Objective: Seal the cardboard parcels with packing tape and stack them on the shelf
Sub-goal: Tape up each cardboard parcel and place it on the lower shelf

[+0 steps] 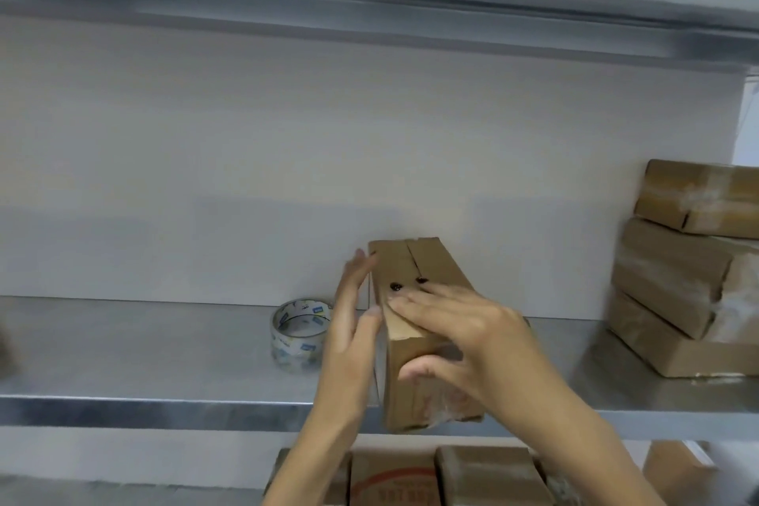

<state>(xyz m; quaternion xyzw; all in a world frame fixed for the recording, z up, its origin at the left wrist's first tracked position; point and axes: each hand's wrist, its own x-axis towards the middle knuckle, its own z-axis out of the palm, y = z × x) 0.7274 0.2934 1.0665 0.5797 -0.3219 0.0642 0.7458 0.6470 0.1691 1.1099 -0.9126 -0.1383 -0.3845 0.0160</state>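
Pressing the flaps down looks like the current step. Closest, on the lower level, sit closed brown boxes (488, 477). Above them, the right hand (464, 333) lies flat on the parcel (427, 263), fingers straight, thumb on its near end. The left hand (353, 325) is spread flat against its left side. Parcel: long matte cardboard on the smooth metal shelf (143, 362), top seam gapped; clear tape over it cannot be confirmed. Next likely need: the glossy tape roll (297, 335) just left. Far right is a stack of taped parcels (677, 271).
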